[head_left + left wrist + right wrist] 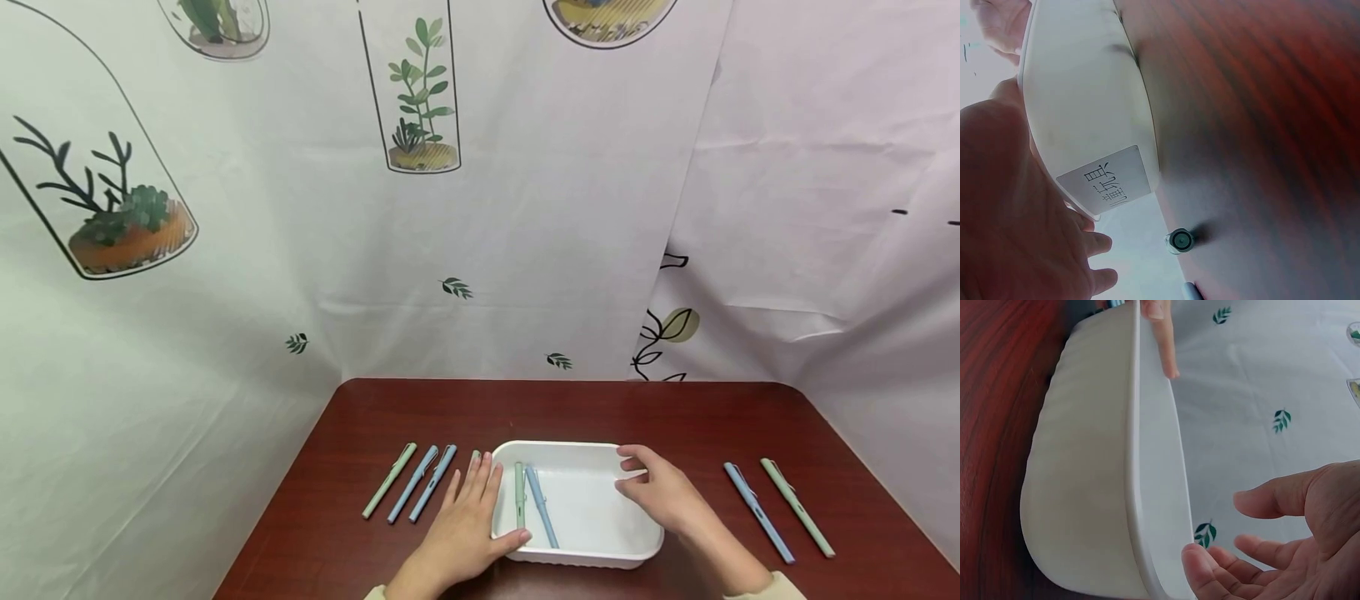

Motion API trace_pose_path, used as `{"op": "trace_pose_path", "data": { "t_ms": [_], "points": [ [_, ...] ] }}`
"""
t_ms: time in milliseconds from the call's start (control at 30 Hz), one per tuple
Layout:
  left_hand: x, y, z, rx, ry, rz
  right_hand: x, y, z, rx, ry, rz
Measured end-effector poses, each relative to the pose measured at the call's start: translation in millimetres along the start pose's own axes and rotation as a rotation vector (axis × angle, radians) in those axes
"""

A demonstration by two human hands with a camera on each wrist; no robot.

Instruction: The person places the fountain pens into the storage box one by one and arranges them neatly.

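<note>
A white plastic tray stands between my hands, holding a green pen and a blue pen near its left end. My left hand lies against the tray's left side, fingers extended, thumb across the front rim. At the right end, my right hand hovers by the rim with loosely bent fingers and nothing between them; the right wrist view shows its thumb apart from the fingers. A green pen tip pokes out beyond the left fingers, the rest hidden by that hand.
Left of the tray lie a green pen and two blue pens, one beside the other. To the right lie a blue pen and a green pen. Printed cloth hangs behind the dark red table.
</note>
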State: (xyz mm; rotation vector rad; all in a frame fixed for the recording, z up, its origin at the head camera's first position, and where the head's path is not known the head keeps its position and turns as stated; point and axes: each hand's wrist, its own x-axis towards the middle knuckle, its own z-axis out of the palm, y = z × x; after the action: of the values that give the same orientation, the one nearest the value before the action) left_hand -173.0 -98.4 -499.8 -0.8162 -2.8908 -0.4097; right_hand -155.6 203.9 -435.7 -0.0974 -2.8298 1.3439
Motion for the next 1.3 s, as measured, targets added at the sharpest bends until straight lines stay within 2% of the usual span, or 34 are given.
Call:
{"op": "trace_pose_path", "data": {
  "t_ms": [533, 767, 1000, 1167, 1300],
  "points": [
    [0.0, 0.4, -1.8, -0.002, -0.011, -0.006, 1.7, 17, -26, -0.019, 0.018, 0.020],
    [-0.6, 0.7, -1.8, -0.009, -0.017, -0.008, -0.4, 36, -44, -0.017, -0.004, 0.018],
    [-4.4, 0.0, -1.3, -0.039, -0.049, -0.022, -1.6, 59, -59, -0.079, -0.007, 0.053],
    [-4.2, 0.5, -1.0, -0.041, -0.027, -0.010, 1.5, 76, -69, -0.067, -0.035, 0.088],
    [-1.8, 1.0, -1.2, -0.034, -0.023, -0.010, 3.1, 89, -76, -0.075, -0.027, 0.087]
  ]
}}
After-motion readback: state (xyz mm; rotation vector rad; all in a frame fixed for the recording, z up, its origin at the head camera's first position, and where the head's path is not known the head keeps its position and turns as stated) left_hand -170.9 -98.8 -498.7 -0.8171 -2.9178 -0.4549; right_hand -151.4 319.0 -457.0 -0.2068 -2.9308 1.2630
